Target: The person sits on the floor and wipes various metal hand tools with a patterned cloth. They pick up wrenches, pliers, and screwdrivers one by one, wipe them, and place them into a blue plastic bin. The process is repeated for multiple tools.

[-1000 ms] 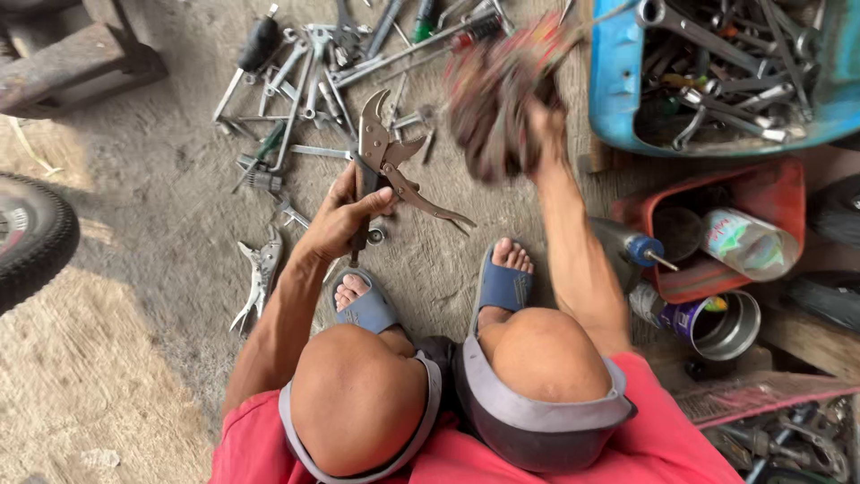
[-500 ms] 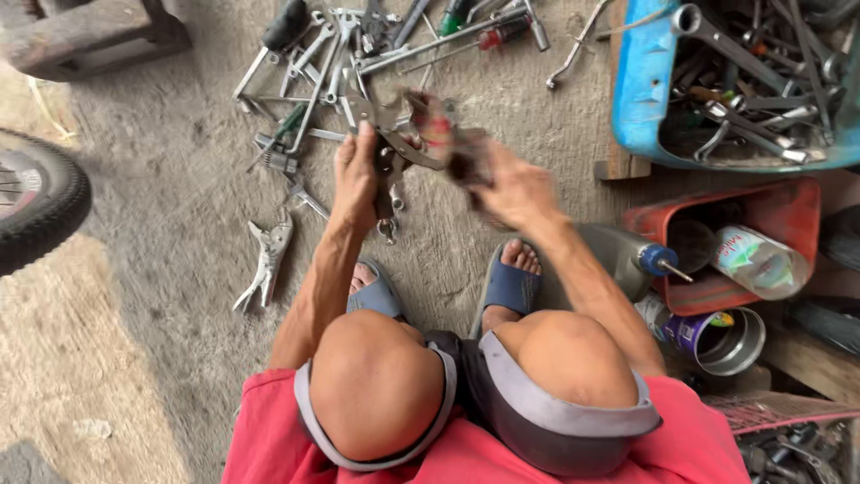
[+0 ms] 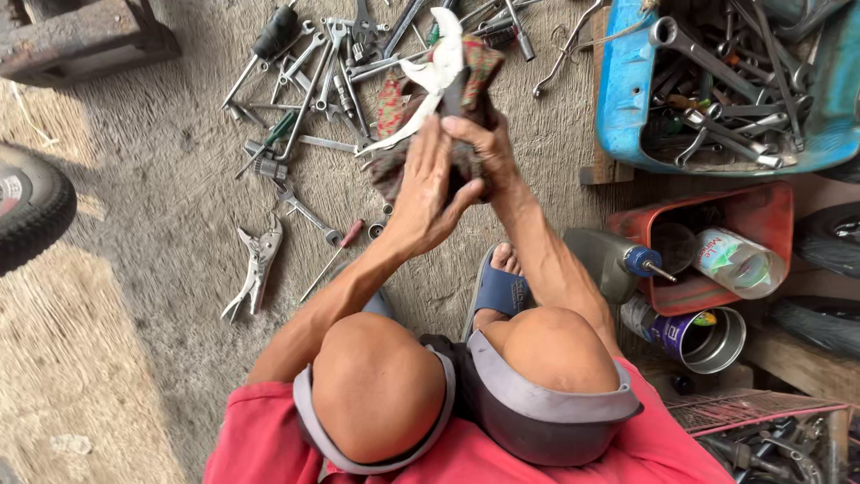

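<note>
I squat on a concrete floor with both knees in view. A dirty patterned rag point(image 3: 448, 76) with a white strip is bunched between my hands above the floor. My right hand point(image 3: 479, 148) grips it from the right side. My left hand point(image 3: 428, 193) presses flat against the rag from the left, fingers stretched upward. Whether a tool is wrapped inside the rag cannot be made out. Behind the rag lies a scatter of wrenches and sockets point(image 3: 313, 63).
Locking pliers point(image 3: 253, 269) and a screwdriver point(image 3: 333, 255) lie left of my feet. A blue tray of wrenches point(image 3: 627, 99) sits at upper right, a red bin point(image 3: 770, 215) with a bottle below it, an oil can point(image 3: 609, 260), an open tin point(image 3: 708, 341). A tyre point(image 3: 31, 211) is at left.
My right hand brought the rag from the upper right to the middle. My left hand left the metal snips it held and now presses on the rag.
</note>
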